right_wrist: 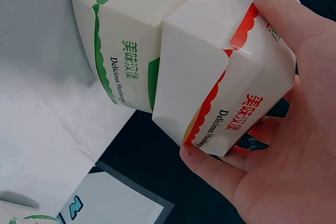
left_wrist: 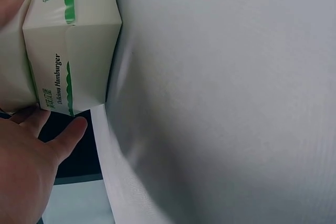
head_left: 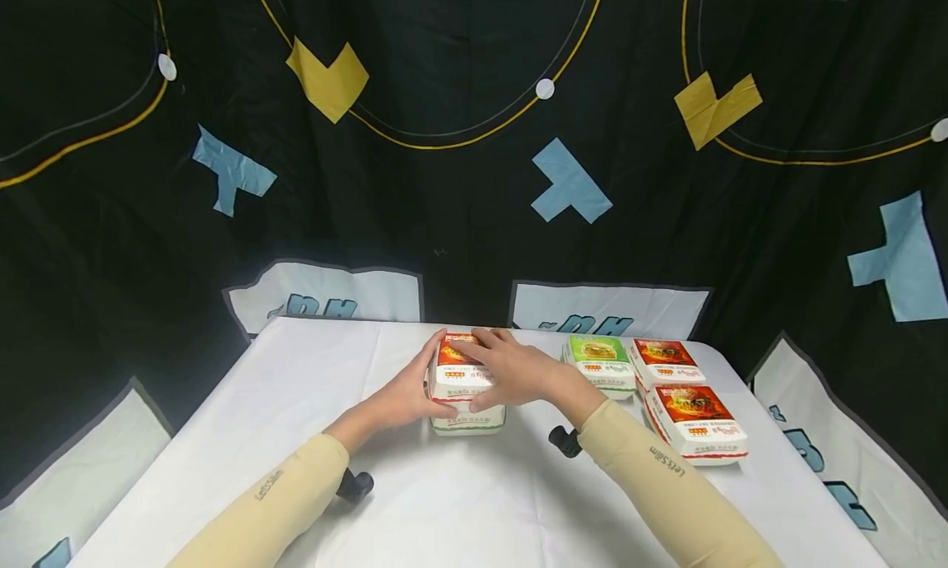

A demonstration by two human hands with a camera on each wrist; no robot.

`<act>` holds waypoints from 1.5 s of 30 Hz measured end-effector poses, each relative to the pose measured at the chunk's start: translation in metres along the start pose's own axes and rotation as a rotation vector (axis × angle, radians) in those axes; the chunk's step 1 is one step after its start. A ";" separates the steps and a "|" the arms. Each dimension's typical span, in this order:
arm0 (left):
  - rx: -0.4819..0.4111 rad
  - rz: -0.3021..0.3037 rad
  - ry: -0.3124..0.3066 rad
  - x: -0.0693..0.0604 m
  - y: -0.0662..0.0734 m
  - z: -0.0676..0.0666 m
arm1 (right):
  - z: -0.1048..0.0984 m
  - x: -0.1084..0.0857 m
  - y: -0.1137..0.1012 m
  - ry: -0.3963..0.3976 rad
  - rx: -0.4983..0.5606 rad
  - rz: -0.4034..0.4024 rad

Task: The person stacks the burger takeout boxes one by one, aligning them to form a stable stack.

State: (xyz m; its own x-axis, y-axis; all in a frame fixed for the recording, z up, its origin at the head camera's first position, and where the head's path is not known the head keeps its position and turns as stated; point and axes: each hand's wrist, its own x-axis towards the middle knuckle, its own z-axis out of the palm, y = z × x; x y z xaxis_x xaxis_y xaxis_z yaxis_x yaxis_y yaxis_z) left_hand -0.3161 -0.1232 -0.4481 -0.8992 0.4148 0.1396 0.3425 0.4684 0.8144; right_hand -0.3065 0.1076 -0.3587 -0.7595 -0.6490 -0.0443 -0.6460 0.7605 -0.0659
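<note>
A red-topped burger box (head_left: 461,377) (right_wrist: 202,72) sits on a green-marked box (head_left: 468,423) (left_wrist: 86,40) (right_wrist: 128,45) near the table's far edge. My left hand (head_left: 403,391) (left_wrist: 26,166) grips the upper box from its left side, thumb at the near side and fingers toward the back. From the right, my right hand (head_left: 514,370) (right_wrist: 289,129) holds the same box, its fingers over the top and right side and its thumb low on the near side. In the right wrist view the upper box looks slightly out of line with the lower one.
To the right on the white table (head_left: 415,510) stand a green-topped box (head_left: 601,362) and two red-topped boxes, one behind (head_left: 666,362) and one in front (head_left: 696,420). A black curtain (head_left: 444,222) with yellow and blue tape hangs behind the table.
</note>
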 end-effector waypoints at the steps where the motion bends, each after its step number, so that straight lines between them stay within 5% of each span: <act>1: -0.003 -0.002 0.001 0.000 0.000 0.000 | -0.001 0.000 0.000 -0.003 -0.001 0.003; 45: -0.062 0.032 0.006 0.000 -0.001 -0.001 | -0.007 -0.018 0.009 0.065 0.091 -0.030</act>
State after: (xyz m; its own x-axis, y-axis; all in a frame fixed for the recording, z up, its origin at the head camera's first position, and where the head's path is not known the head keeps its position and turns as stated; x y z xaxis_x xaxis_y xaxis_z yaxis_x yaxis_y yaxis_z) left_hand -0.3169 -0.1246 -0.4485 -0.8896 0.4242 0.1696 0.3539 0.4052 0.8429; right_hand -0.2987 0.1260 -0.3517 -0.7449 -0.6668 0.0234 -0.6614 0.7334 -0.1569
